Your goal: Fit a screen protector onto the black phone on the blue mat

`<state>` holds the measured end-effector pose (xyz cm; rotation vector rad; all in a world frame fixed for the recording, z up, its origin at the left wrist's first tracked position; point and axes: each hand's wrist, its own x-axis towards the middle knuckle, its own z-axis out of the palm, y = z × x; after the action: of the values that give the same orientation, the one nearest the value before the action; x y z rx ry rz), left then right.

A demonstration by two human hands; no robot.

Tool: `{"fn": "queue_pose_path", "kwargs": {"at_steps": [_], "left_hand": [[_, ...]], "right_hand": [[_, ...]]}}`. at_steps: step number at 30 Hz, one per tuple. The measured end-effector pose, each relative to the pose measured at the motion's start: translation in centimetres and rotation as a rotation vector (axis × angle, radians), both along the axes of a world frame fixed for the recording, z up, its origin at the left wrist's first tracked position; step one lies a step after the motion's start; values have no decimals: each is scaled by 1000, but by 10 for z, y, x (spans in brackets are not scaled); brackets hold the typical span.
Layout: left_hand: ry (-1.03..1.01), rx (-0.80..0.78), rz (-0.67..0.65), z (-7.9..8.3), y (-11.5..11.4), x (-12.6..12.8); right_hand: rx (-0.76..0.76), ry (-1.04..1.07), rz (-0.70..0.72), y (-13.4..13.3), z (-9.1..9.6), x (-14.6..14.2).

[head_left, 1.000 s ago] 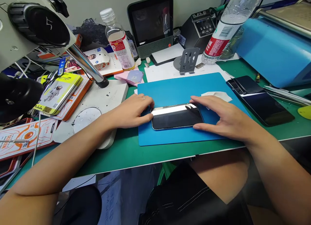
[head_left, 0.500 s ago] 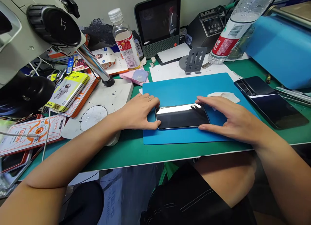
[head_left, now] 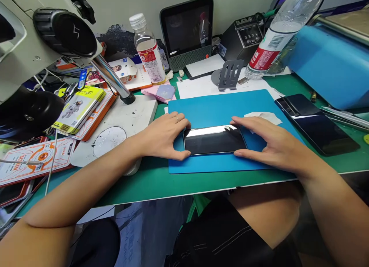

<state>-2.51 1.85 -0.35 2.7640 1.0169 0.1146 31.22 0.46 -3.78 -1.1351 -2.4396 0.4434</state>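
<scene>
A black phone [head_left: 215,140] lies screen-up on a blue mat [head_left: 219,107]. My left hand [head_left: 164,136] grips its left end, thumb at the near corner and fingers over the far corner. My right hand [head_left: 266,144] holds its right end, with fingers on the far corner and the thumb along the near edge. A ring shows on my left hand.
A second dark phone [head_left: 315,124] lies to the right on the green table [head_left: 161,180]. A white cloth piece [head_left: 265,116] sits on the mat. A microscope [head_left: 46,51], bottles [head_left: 148,49], a small screen [head_left: 187,30], a phone stand [head_left: 229,74] and packages [head_left: 77,109] crowd the back and left.
Both hands have stayed on the phone's ends. The view has shifted slightly, and my left thumb has slid closer to the phone's near left corner.
</scene>
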Motion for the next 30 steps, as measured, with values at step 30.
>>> {"fn": "queue_pose_path", "kwargs": {"at_steps": [30], "left_hand": [[19,20,-67,1,1,0]], "right_hand": [[-32,-78,-17,0,4,-3]]}}
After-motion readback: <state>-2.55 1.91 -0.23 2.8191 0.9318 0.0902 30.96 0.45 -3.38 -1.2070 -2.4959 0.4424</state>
